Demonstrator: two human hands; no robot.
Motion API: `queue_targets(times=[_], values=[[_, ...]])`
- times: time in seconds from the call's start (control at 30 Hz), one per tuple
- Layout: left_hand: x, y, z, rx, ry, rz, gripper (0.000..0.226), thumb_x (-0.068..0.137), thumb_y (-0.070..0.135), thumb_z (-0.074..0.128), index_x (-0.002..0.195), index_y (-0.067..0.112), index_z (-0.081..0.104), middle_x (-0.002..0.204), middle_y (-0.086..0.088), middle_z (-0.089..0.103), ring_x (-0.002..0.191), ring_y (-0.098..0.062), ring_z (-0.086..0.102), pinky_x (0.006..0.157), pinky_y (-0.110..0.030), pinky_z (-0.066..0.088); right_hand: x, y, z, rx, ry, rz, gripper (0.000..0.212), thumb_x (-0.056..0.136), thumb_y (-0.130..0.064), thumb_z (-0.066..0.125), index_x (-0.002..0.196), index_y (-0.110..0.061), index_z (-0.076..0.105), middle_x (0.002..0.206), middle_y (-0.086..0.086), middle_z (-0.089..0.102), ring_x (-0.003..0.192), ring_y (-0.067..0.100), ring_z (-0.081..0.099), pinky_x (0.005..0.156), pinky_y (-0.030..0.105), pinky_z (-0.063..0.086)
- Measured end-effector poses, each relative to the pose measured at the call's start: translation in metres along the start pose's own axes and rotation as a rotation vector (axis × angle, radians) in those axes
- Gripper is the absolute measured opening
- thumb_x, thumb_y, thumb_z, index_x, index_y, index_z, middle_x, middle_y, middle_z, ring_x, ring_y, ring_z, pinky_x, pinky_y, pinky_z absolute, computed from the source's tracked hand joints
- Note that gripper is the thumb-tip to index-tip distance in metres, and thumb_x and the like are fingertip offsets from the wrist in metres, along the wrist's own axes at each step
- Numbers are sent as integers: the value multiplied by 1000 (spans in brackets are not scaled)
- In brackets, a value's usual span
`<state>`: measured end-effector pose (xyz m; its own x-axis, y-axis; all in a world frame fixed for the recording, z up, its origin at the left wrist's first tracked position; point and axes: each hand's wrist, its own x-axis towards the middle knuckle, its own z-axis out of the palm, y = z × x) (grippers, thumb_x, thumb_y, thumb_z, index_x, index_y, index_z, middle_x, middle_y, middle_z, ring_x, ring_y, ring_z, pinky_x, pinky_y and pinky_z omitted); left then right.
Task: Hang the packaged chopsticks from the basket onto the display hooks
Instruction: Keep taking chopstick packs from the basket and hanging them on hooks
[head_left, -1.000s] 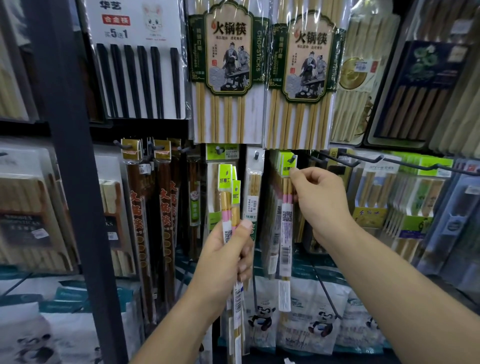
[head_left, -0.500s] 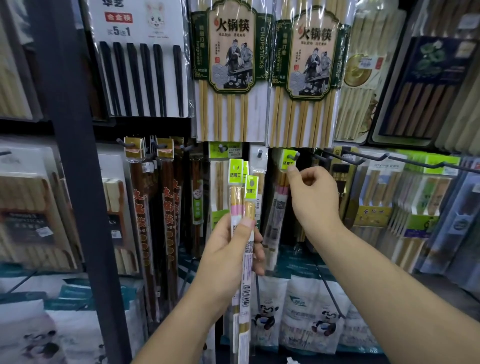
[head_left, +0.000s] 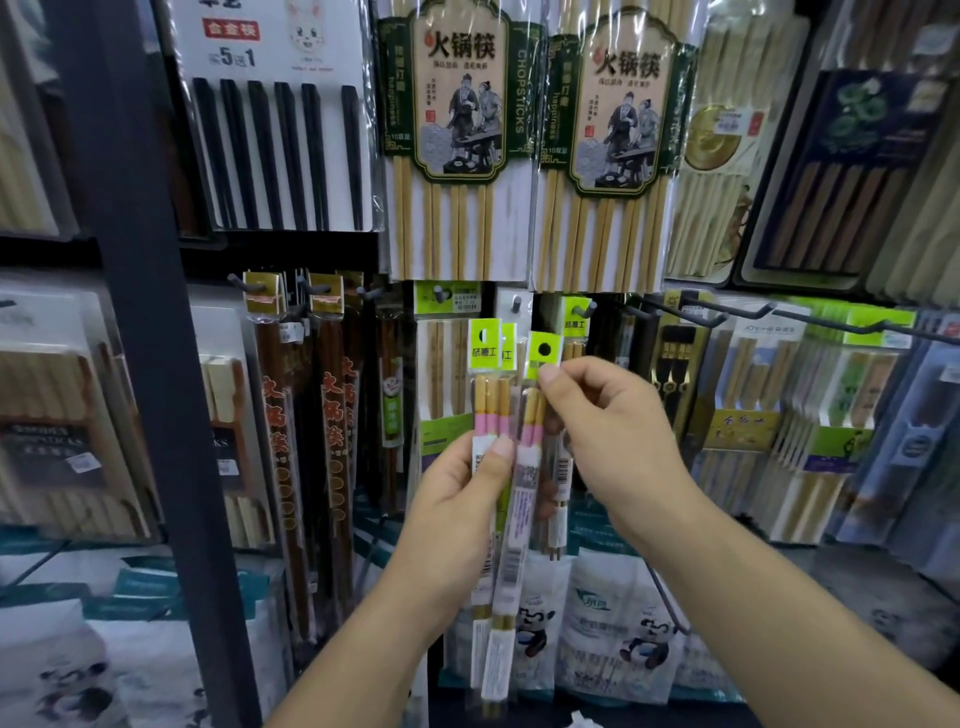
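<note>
While the left hand (head_left: 460, 501) wraps around the middle of a small bundle of chopstick packets (head_left: 488, 410), its thumb (head_left: 500, 451) lies flat across their front and its other fingers curl behind them, out of sight. The packets stand nearly upright in front of the display, green header cards at the top. The right hand (head_left: 610, 431) is just beside them on the right with its fingers bent. Its thumb and forefinger (head_left: 549, 375) pinch the rightmost packet (head_left: 524, 483) just under its green card (head_left: 544, 349), where a round hole shows. This packet leans away from the others at the top, and lower down it lies against them beside the left thumb. Just above and behind, a similar packet (head_left: 575, 325) hangs on a hook (head_left: 586, 310). Further right, long black hooks (head_left: 698, 306) jut out above other packaged chopsticks.
</note>
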<state>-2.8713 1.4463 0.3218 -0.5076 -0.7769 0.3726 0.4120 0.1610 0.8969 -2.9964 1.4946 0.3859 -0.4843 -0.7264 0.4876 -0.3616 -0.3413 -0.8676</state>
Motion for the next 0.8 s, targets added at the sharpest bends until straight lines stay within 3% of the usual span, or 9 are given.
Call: queue_targets(times=[0.07,0.17,0.3,0.53,0.8], values=[[1,0,-2,42,43,-11,27,91,47,56,96,29,76,98,2,79,94,-16,74,80,-28,59,10,-2,-6,14,72,1,29,102,-27,59,77,-24,73,66,-2,64,59,6,55,53,18,45],[3,0,-4,-1,68,-59,26,93,42,57,84,27,77,80,1,72,75,-16,69,71,-27,59,22,-8,-15,53,133,9,34,104,-26,56,74,-24,72,66,-1,66,56,5,56,49,14,42],[4,0,-5,-8,45,-79,32,104,28,52,85,25,77,77,-3,67,69,-18,65,68,-31,59,31,-8,-18,2,165,5,32,104,-28,55,77,-19,71,63,-5,64,54,2,55,51,12,42],[4,-3,-5,-20,37,-83,30,105,27,52,87,23,76,76,-3,67,68,-18,64,66,-32,59,37,-2,-18,-12,186,17,33,103,-29,57,76,-15,70,65,-2,63,58,5,55,53,13,44],[4,-3,-7,49,0,-16,22,104,29,51,110,19,69,76,0,69,66,-15,63,63,-27,55,51,13,-15,-116,239,35,33,100,-32,62,76,-12,73,71,10,70,64,12,61,76,30,53]])
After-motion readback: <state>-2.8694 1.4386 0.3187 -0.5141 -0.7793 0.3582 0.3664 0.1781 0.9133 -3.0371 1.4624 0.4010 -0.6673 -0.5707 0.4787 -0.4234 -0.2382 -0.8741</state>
